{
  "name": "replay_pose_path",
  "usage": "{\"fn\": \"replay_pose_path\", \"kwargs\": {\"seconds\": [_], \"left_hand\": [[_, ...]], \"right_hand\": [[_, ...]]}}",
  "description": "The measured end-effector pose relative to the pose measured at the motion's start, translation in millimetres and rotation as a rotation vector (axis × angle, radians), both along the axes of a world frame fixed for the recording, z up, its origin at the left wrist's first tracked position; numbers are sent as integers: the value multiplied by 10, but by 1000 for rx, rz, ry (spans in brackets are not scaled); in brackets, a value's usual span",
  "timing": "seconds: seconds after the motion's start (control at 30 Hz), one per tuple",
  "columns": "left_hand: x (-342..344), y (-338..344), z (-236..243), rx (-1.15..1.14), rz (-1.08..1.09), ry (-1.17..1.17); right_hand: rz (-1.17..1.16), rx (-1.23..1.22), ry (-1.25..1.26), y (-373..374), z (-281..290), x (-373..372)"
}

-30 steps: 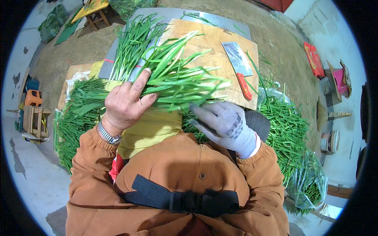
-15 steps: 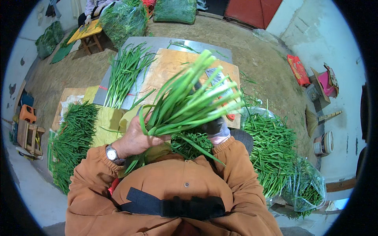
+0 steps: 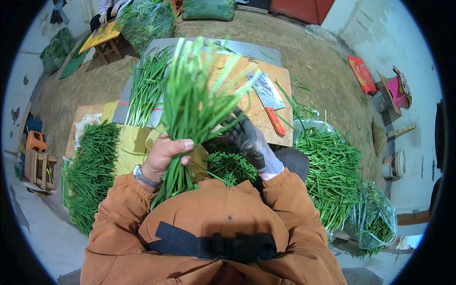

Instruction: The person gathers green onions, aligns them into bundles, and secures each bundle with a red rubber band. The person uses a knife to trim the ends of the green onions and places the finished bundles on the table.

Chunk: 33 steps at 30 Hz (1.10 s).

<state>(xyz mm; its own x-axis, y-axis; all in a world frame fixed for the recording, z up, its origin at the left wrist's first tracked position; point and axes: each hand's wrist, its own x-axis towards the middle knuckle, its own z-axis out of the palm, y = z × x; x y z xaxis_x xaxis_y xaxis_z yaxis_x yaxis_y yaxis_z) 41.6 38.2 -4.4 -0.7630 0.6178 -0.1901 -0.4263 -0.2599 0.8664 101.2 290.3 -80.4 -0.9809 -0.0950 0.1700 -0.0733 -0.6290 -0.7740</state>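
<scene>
My bare left hand (image 3: 164,157), with a watch at the wrist, grips a bunch of garlic chives (image 3: 187,102) round its lower part. The bunch stands nearly upright, pale stem ends fanned out at the top and blurred. My right hand (image 3: 251,142), in a dark-palmed glove, is at the bunch's right side with its fingers apart; whether they touch the leaves is hard to tell. Beyond it a cleaver (image 3: 267,92) with a red handle lies on the wooden board (image 3: 280,75). More chives (image 3: 149,88) lie loose left of the board, on a grey metal sheet (image 3: 156,46).
Cut chives are heaped at the right (image 3: 332,173) and left (image 3: 92,166). A filled plastic bag (image 3: 373,221) sits at lower right. Another person works at a yellow table (image 3: 99,38), far left. Along the right wall stand a broom (image 3: 380,137) and a white bucket (image 3: 394,165).
The bunch has swung from leaning right to nearly upright, its stem ends moving up and left. My right hand has come out from behind it, and the cleaver is uncovered.
</scene>
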Motion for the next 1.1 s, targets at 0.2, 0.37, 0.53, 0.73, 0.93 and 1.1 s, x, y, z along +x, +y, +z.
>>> {"fn": "replay_pose_path", "kwargs": {"seconds": [0.2,0.37,0.53,0.73,0.93,1.1], "left_hand": [[175,294,-207,-109,-257,90],[261,429,-414,-195,-289,682],[301,446,-565,-178,-380,847],[196,434,-619,-64,-612,194],[113,573,-676,-91,-672,47],[-56,669,-822,-189,-693,516]], "right_hand": [[-143,-281,105,132,185,-148],[-371,2,-88,268,39,-35],[-8,-259,-27,203,50,69],[-156,-55,-6,148,518,143],[-256,199,-63,48,873,248],[-584,438,-23,318,1492,224]]}}
